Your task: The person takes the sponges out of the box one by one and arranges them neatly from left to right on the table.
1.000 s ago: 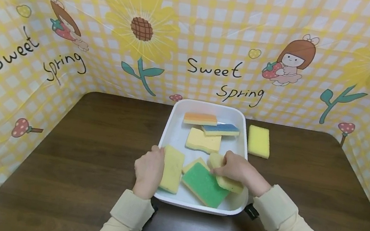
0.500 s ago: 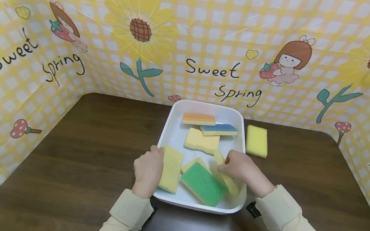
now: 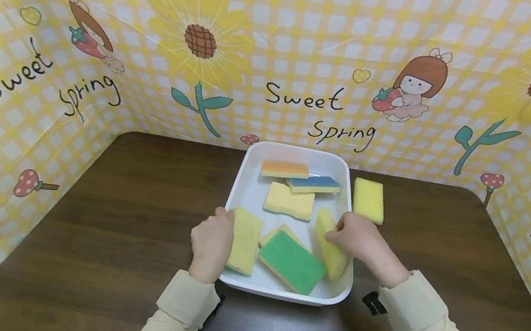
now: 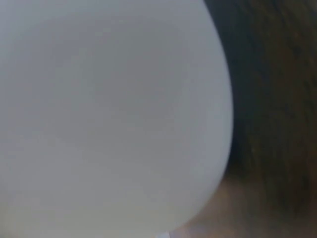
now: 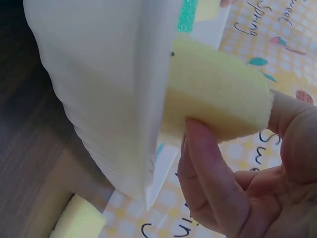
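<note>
A white plastic tray (image 3: 276, 293) stands on the table with several sponges in it. My right hand (image 3: 359, 239) pinches a pale yellow sponge (image 3: 329, 246) at the tray's right side. In the right wrist view, thumb and fingers grip one end of that sponge (image 5: 218, 91), and the tray's wall covers the rest. At the left rim, my left hand (image 3: 212, 241) has its fingers curled at the tray's edge, with its fingertips hidden. Just inside that rim lies another yellow sponge (image 3: 244, 241). A green-topped sponge (image 3: 293, 262) overlaps a yellow one (image 3: 283, 234) between the hands.
Farther back in the tray are an orange-topped sponge (image 3: 285, 170), a blue-topped sponge (image 3: 313, 184) and a wavy-edged yellow sponge (image 3: 289, 200). Outside, right of the tray, a bright yellow sponge (image 3: 369, 200) lies on the dark wooden table (image 3: 120, 223). A checked cloth (image 3: 306, 39) encloses the back and sides.
My right hand has turned its sponge from nearly flat to tilted on edge and moved it right, off the green-topped sponge. The left hand stays at the left rim.
</note>
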Tool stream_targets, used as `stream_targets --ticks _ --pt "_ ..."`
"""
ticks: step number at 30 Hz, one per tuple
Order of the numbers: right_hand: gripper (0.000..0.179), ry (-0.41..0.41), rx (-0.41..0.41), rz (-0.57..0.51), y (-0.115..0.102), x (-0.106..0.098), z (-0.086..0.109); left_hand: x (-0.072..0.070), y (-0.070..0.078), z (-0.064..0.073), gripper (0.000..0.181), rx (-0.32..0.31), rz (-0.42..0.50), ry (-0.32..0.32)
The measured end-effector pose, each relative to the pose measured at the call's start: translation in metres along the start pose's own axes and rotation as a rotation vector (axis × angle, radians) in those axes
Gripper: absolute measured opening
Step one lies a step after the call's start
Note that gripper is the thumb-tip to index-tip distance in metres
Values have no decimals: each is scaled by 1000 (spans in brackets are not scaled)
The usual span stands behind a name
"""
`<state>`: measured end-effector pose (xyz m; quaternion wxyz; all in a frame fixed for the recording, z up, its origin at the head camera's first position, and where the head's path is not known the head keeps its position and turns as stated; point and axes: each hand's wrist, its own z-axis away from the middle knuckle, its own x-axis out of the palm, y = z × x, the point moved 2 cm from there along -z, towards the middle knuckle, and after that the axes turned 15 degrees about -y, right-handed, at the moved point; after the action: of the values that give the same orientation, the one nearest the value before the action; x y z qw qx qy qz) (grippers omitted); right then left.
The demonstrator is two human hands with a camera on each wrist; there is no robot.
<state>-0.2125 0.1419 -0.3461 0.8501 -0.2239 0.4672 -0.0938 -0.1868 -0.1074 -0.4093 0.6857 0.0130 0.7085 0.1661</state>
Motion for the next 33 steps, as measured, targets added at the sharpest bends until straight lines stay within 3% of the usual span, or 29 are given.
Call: stream_targets --ticks 8,17,27,33 --pt "17 90 3 -140 16 -20 5 1 0 -1 35 -5 -4 -9" --pt "37 119 -11 -273 33 -38 7 1 1 0 35 0 -17 18" --pt "48 216 1 -416 58 -50 0 0 0 -1 34 -5 -22 10" --pt "56 243 7 -584 79 -54 -6 6 -2 -3 37 -7 -30 29"
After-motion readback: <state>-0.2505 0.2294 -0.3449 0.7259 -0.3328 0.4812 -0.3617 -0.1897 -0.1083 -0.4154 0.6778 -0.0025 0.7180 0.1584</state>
